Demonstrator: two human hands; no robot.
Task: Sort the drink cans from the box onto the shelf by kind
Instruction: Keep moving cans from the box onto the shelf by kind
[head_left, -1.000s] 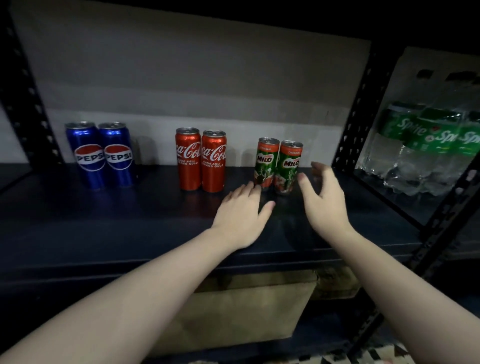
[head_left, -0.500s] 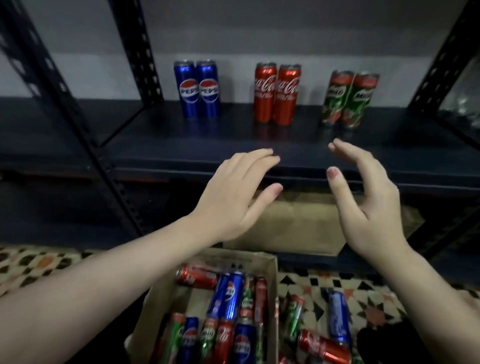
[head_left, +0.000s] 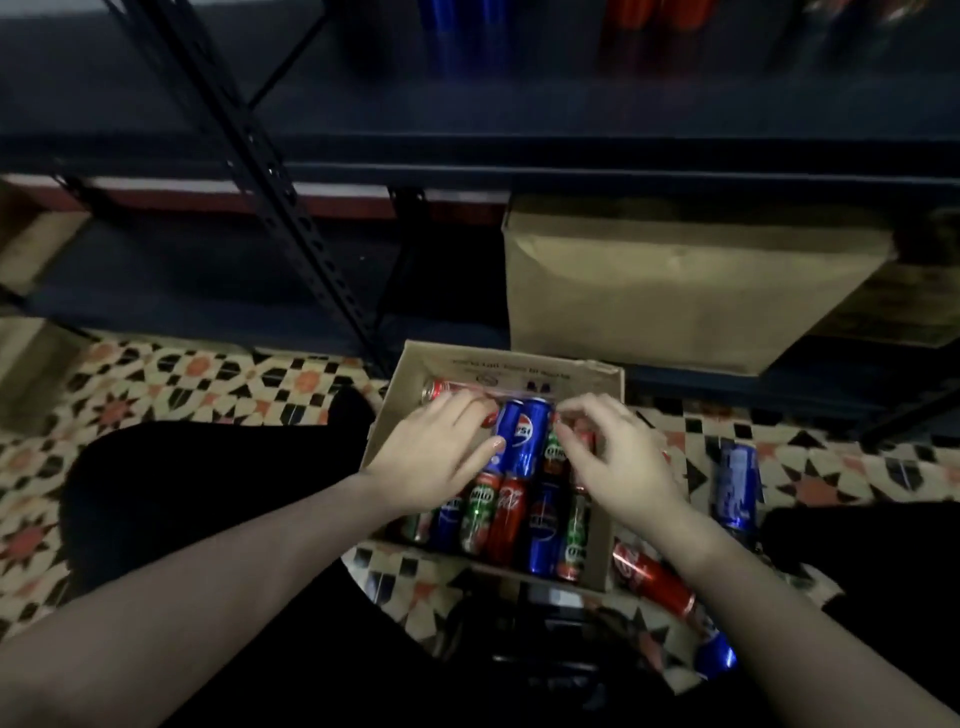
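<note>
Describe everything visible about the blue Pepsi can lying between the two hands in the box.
The blue Pepsi can is a slim, glossy metal can with the round red, white and blue logo facing up. It lies on its side on top of other cans in the open cardboard box, its long axis running toward the box's far wall. The left hand touches its left side, thumb against it; the right hand hovers just right, fingers curled over neighbouring cans.
</note>
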